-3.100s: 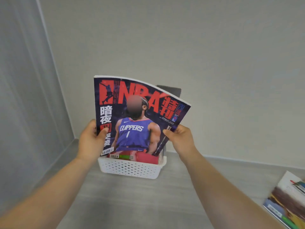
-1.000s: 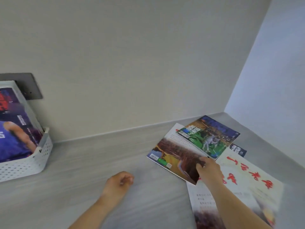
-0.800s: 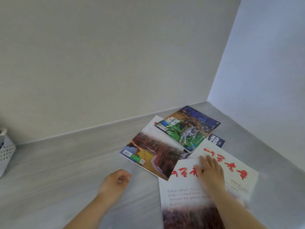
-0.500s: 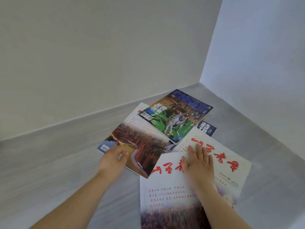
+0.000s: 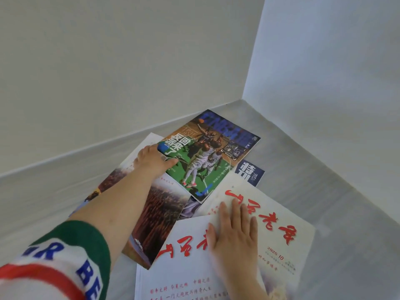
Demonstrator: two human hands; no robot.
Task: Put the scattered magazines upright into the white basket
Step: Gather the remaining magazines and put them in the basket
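Several magazines lie overlapping in the corner of the grey surface. On top is a green basketball magazine (image 5: 207,156). My left hand (image 5: 152,161) grips its left edge, thumb on the cover and fingers tucked under. Beneath it lies a magazine with a red-brown landscape cover (image 5: 160,213). My right hand (image 5: 236,230) presses flat, fingers straight, across two white magazines with red calligraphy, one farther (image 5: 279,226) and one nearer (image 5: 184,271). A dark blue magazine (image 5: 251,173) peeks out from under the pile. The white basket is out of view.
Two plain walls meet in a corner (image 5: 243,98) just behind the pile. Bare grey surface (image 5: 43,191) stretches to the left of the magazines and along the right wall.
The view has swung right from the basket to the pile. My left hand moved from the landscape magazine up to the green one's edge and took hold. My right hand stays flat.
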